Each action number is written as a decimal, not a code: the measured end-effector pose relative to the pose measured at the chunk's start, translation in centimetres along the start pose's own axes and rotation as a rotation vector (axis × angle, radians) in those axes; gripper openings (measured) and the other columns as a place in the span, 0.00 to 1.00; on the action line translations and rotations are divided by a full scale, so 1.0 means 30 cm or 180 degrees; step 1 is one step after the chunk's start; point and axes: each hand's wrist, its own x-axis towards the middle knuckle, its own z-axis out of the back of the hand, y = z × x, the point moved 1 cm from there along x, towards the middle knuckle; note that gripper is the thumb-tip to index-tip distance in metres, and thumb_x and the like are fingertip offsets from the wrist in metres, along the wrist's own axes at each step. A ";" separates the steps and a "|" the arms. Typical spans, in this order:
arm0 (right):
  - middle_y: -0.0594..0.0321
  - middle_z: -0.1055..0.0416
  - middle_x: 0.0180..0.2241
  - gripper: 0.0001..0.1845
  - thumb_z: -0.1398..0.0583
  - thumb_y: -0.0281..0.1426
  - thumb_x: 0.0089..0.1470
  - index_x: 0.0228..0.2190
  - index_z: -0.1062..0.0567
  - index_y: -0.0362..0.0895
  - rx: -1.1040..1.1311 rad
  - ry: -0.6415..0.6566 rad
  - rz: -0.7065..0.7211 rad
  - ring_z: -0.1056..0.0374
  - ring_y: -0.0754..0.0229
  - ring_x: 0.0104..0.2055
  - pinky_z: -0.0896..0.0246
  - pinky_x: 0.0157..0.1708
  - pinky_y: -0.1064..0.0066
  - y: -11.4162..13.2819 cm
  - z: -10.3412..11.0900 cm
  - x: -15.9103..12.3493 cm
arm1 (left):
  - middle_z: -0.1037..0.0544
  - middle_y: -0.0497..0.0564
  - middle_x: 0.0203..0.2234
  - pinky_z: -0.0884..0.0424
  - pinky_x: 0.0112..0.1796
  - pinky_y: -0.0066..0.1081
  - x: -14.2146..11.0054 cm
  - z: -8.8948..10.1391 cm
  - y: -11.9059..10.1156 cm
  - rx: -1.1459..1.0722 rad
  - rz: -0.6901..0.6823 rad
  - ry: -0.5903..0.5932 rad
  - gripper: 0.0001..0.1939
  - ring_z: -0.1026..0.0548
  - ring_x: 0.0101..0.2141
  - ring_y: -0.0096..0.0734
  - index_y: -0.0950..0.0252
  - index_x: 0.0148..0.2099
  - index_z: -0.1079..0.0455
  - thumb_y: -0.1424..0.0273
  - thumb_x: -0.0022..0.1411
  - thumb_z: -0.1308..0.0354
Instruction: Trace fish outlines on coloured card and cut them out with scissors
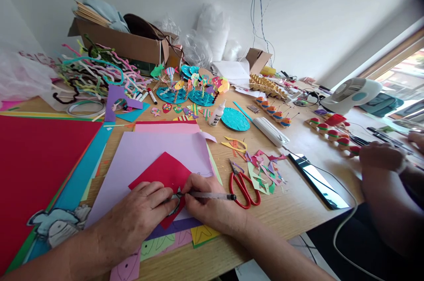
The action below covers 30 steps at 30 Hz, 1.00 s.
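Note:
A piece of red paper [165,169] lies at an angle on a stack of lilac sheets [132,148]. My left hand [145,210] rests on it with fingers laid out, pressing down a small cutout [175,208] that looks like a fish template, mostly covered by the fingers. Held in my right hand [212,206] is a black-capped pen [215,195], its tip at the cutout's edge. Scissors with red handles [244,188] lie right of that hand. Several fish-shaped drawn cutouts [61,228] sit by my left forearm.
Coloured paper sheets [43,161] are at left, paper scraps [265,168] and a phone [319,179] at right. A glue bottle [217,114] stands behind the stack, near finished paper fish and pipe cleaners [99,69]. Another person's hand [380,157] is at far right.

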 end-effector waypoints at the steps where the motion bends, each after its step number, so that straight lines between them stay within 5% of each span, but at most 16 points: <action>1: 0.70 0.39 0.18 0.06 0.46 0.21 0.43 0.24 0.32 0.43 0.0000 -0.0009 -0.0012 0.45 0.69 0.19 0.51 0.21 0.79 0.000 0.000 0.001 | 0.28 0.52 0.43 0.38 0.45 0.41 -0.001 -0.001 0.000 0.0003 -0.0010 -0.0003 0.18 0.35 0.44 0.41 0.63 0.52 0.35 0.81 0.63 0.53; 17: 0.70 0.39 0.18 0.06 0.46 0.21 0.43 0.23 0.34 0.44 0.0038 -0.0237 -0.0326 0.43 0.67 0.20 0.50 0.22 0.77 -0.004 -0.005 0.014 | 0.25 0.51 0.47 0.39 0.44 0.36 0.002 -0.005 0.004 0.0356 -0.0379 -0.0296 0.21 0.33 0.45 0.38 0.65 0.54 0.34 0.81 0.65 0.60; 30: 0.70 0.39 0.18 0.05 0.47 0.23 0.44 0.24 0.35 0.44 0.0082 -0.0306 -0.0439 0.44 0.66 0.20 0.50 0.21 0.77 -0.009 -0.012 0.013 | 0.26 0.49 0.51 0.38 0.45 0.37 0.008 0.029 0.002 0.0568 -0.0418 -0.0057 0.25 0.33 0.47 0.37 0.64 0.54 0.35 0.85 0.58 0.57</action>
